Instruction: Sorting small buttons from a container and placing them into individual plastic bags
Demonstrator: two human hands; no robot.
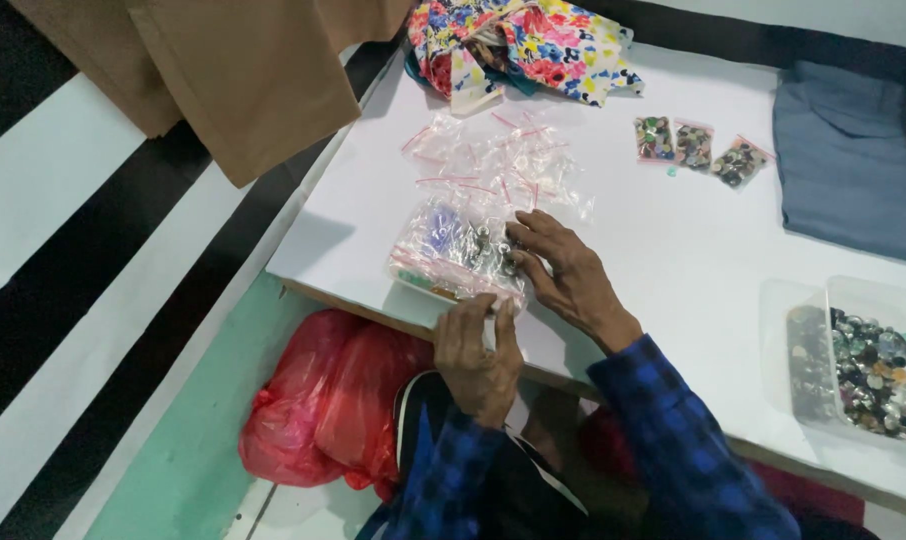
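I am watching both hands working a clear bag (460, 255) of buttons at the white table's (663, 240) near edge. Left hand (478, 355) is pinching its near edge; right hand (563, 270) is lying spread on top. Risk: slippery film tipping, small round buttons spilling over. Empty crinkly bags (503, 165) are lying beyond.

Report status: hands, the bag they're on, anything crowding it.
Left hand pinching near edge of clear bag of buttons. Right hand flat on its right side. Empty zip bags piled just behind, touching.
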